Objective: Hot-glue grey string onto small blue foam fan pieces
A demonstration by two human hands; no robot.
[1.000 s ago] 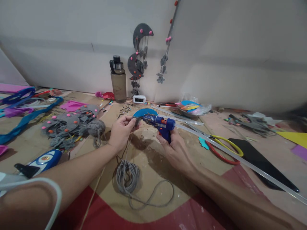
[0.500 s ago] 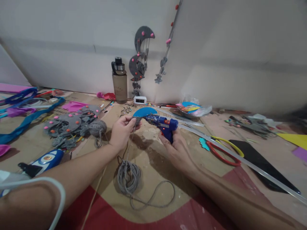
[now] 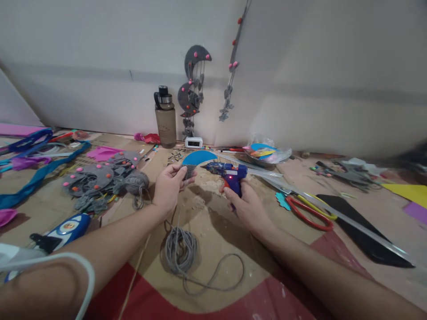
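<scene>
Left hand [image 3: 170,186] pinches a small grey piece [image 3: 188,171] between thumb and fingers, above the cardboard [image 3: 207,222]. Right hand [image 3: 245,206], at 3 o'clock from it, is closed around the grip of a blue glue gun [image 3: 228,171]. The nozzle points to 9 o'clock, near the piece but not touching it. A red light shows on the gun. A coil of grey cord [image 3: 180,249] lies at 6 o'clock from the hands. A blue half-disc [image 3: 200,158] lies at 12 o'clock, with a bottle [image 3: 166,118] farther at 11 o'clock. Scissors [image 3: 308,209] lie at 3 o'clock from the gun, a yarn ball [image 3: 135,182] at 9 o'clock from the left hand.
</scene>
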